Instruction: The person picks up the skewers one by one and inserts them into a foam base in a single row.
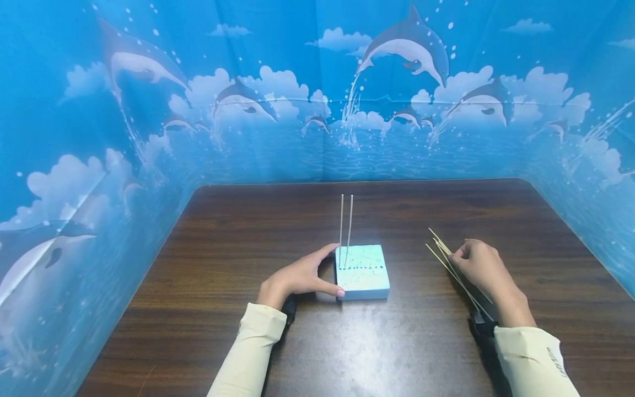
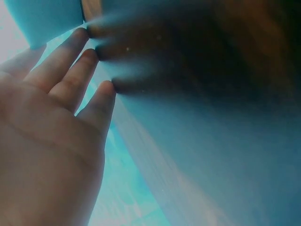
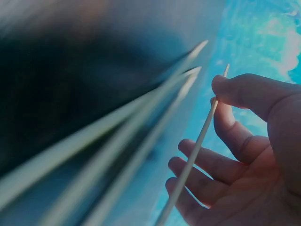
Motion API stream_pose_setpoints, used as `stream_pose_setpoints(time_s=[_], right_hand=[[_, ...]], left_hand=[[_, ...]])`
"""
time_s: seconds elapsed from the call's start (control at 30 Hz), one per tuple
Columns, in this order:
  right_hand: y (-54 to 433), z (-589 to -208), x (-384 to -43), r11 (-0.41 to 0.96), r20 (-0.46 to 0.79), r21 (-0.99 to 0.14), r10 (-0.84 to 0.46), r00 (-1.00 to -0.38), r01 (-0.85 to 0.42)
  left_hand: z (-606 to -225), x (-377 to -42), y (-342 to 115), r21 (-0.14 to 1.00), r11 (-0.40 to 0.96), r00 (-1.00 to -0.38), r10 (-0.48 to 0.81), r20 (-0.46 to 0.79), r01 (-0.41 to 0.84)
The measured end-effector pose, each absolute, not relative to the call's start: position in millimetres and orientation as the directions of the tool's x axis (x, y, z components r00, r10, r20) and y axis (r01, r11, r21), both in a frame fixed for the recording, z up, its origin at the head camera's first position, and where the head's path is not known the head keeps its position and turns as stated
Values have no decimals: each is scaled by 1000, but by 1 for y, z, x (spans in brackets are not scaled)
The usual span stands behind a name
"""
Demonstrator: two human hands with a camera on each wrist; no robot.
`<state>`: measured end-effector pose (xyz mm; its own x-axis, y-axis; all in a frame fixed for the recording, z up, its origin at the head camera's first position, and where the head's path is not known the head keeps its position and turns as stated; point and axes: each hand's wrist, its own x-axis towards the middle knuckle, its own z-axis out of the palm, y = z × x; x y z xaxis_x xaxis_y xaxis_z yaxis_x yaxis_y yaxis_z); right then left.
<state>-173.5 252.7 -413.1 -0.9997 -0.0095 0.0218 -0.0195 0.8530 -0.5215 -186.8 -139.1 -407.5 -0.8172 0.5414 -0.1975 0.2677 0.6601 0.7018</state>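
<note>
A pale blue-green square block point(image 1: 364, 282), like foam, lies on the table with a row of dark dots across its top. Two thin wooden skewers point(image 1: 341, 223) stand upright near its left end. My left hand point(image 1: 296, 275) holds the block from the left, thumb at the front corner and fingers at the back; its outer fingers are stretched out in the left wrist view. To the right, my right hand point(image 1: 483, 267) pinches one skewer point(image 3: 202, 134) between thumb and index finger. Several loose skewers point(image 1: 443, 258) lie beside and under that hand.
The dark brown wooden table point(image 1: 238, 231) has a rounded edge at the back. A blue curtain point(image 1: 278, 149) printed with dolphins hangs behind it and along the sides. Black wrist straps point(image 1: 482, 324) sit under the cream sleeves point(image 1: 528, 353).
</note>
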Motion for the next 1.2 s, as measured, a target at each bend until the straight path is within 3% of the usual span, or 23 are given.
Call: stream_pose_setpoints(time_s=[0.33, 0.7, 0.93, 1.2], right_hand=[[203, -368, -169, 779, 370, -579, -12, -929, -240], [152, -344, -167, 682, 560, -587, -47, -827, -436], [125, -336, -168, 601, 621, -593, -83, -779, -537], [100, -337, -168, 564, 594, -596, -168, -787, -571]], left_hand=[[-408, -185, -139, 701, 666, -824, 529, -203, 255], [-406, -184, -139, 711, 654, -819, 538, -198, 258], [-406, -186, -138, 701, 668, -820, 531, -214, 250], [-406, -186, -136, 708, 660, -819, 535, -209, 251]])
